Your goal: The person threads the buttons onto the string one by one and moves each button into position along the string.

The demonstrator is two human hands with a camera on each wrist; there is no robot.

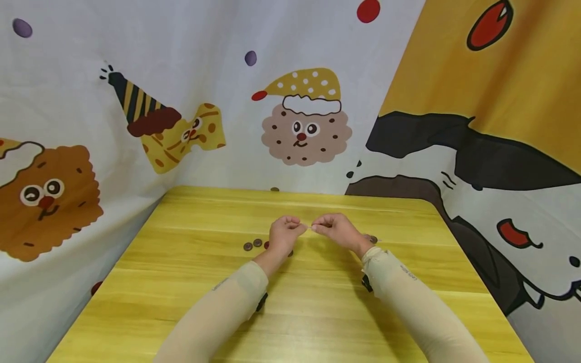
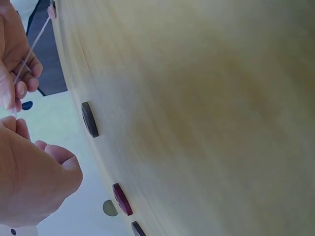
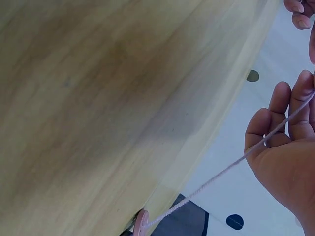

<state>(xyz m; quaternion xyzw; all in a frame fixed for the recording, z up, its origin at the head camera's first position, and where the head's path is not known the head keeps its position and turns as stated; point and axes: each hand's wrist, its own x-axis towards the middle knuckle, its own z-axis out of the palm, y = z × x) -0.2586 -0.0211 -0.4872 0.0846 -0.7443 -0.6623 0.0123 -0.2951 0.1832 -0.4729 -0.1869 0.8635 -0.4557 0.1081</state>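
Left hand (image 1: pixel 285 236) and right hand (image 1: pixel 339 231) pinch string (image 3: pixel 211 180) close together, probably for fine control; tail runs to pink button (image 3: pixel 141 223) on tabletop (image 1: pixel 308 312).

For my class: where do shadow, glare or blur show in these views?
Head view: soft shadow beside the right sleeve, pale sheen on the table; left wrist view: table looks blurry; right wrist view: table soft too, string crisper.
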